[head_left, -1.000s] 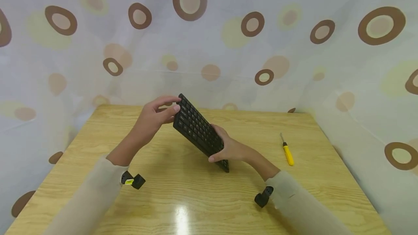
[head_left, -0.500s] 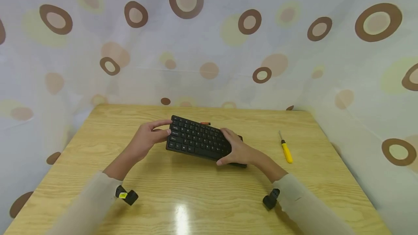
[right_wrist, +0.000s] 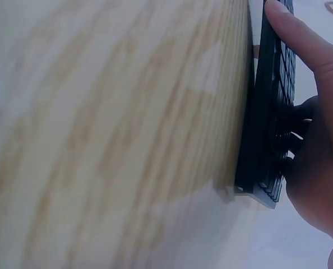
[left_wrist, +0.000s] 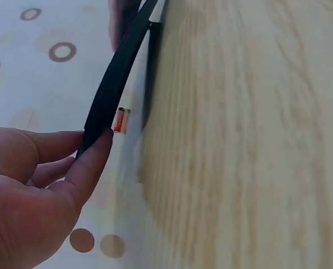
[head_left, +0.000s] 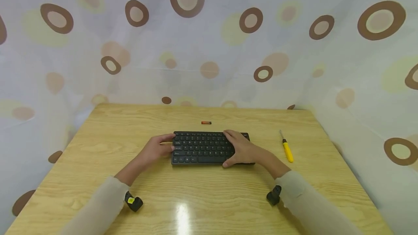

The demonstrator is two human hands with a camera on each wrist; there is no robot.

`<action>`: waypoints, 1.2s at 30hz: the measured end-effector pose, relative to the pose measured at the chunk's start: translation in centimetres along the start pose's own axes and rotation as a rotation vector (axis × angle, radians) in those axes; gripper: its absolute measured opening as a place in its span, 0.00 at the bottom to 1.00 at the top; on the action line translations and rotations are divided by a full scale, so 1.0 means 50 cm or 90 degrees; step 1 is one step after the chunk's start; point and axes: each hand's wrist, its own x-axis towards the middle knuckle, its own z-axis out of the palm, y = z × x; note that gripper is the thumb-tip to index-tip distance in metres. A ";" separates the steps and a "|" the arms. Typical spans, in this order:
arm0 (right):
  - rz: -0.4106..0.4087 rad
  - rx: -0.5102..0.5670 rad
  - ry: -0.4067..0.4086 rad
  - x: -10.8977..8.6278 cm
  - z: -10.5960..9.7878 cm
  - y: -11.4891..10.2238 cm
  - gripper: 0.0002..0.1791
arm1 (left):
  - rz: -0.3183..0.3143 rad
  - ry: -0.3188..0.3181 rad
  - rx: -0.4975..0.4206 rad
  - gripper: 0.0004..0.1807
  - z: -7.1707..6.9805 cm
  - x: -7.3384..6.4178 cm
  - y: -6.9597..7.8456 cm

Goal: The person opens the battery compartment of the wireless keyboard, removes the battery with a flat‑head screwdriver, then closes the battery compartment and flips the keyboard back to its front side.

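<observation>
A black keyboard point(head_left: 205, 148) lies keys up and nearly level, close over the middle of the wooden table. My left hand point(head_left: 158, 148) pinches its left end, thumb and fingers on opposite faces in the left wrist view, where a gap shows between keyboard point(left_wrist: 113, 84) and table. My right hand point(head_left: 241, 148) spans the keyboard's right part from above, gripping it with the thumb at the front edge and fingers toward the back edge. Its palm covers some of the right-hand keys. In the right wrist view the thumb point(right_wrist: 301, 33) lies along the keyboard's front edge.
A small red-and-black battery point(head_left: 206, 122) lies on the table point(head_left: 209, 198) behind the keyboard. To the right rests a screwdriver point(head_left: 287, 150) with a yellow handle, its tip pointing away. A patterned cloth point(head_left: 209, 46) rises behind the table and along both sides.
The keyboard has swung from steeply tilted, left end high, down to nearly level with its keys facing up. Both hands have kept hold. The battery behind it has come into view.
</observation>
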 end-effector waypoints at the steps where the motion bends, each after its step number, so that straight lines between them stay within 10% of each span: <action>1: 0.000 -0.007 -0.001 0.001 -0.001 0.002 0.73 | -0.002 0.003 0.012 0.31 0.003 0.003 -0.003; 15: -0.003 -0.044 0.000 0.006 0.005 0.006 0.73 | -0.007 0.020 0.131 0.29 0.014 0.027 -0.009; 36: 0.016 -0.087 0.008 0.004 0.005 -0.001 0.73 | -0.012 0.015 0.129 0.28 0.012 0.031 -0.006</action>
